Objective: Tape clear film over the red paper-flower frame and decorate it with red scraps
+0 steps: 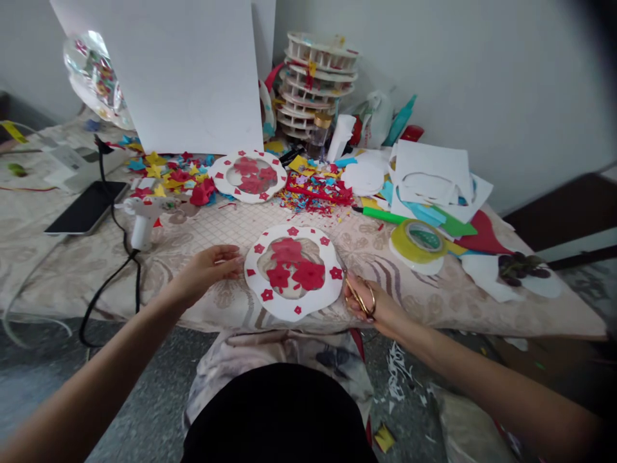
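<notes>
At the front of the beige cloth-covered counter (429, 305), a white scalloped paper frame (308, 276) has a white plastic glue gun (143, 224) left, a round yellow tape roll (407, 244) right.

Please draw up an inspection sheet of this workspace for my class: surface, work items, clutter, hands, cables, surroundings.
Surface: patterned tablecloth, littered toward the back.
Work items: white scalloped frame with red flowers; gold scissors.
Clutter: paper scraps, second frame, phone, glue gun, yellow tape.
Hands: left hand open beside the frame, contact unclear; right hand holds the scissors.
Cables: black cable at the glue gun, white cable; both loop below the front edge.
Surroundings: pale wall behind; white scraps on the floor.
</notes>
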### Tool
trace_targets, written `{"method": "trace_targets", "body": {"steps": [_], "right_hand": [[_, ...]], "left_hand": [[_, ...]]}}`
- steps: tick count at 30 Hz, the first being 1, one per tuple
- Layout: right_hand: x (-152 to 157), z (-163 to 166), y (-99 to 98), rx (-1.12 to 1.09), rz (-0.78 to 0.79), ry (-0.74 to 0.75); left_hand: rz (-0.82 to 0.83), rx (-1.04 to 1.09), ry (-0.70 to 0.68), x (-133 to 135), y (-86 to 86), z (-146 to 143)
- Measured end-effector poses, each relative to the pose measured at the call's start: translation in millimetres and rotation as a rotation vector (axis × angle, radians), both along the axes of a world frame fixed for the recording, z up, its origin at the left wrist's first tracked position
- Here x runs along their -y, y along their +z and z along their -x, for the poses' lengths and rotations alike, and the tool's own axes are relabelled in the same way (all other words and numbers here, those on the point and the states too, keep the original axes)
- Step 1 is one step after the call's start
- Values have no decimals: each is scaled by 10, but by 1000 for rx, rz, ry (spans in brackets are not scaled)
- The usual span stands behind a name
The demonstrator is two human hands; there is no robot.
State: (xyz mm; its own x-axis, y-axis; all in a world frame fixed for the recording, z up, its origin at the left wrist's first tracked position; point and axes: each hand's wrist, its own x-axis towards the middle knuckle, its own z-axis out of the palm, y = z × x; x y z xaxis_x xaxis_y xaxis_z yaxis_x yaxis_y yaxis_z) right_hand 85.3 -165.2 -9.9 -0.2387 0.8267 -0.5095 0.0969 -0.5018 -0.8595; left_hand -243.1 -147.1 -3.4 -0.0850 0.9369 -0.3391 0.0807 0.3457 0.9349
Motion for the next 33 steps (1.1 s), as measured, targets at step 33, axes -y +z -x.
{"method": "trace_targets", "body": {"steps": [33], "right_hand": [[4,-51,51,1,-65,17]], "left_hand": [[55,271,41,-11,28,-123]]}}
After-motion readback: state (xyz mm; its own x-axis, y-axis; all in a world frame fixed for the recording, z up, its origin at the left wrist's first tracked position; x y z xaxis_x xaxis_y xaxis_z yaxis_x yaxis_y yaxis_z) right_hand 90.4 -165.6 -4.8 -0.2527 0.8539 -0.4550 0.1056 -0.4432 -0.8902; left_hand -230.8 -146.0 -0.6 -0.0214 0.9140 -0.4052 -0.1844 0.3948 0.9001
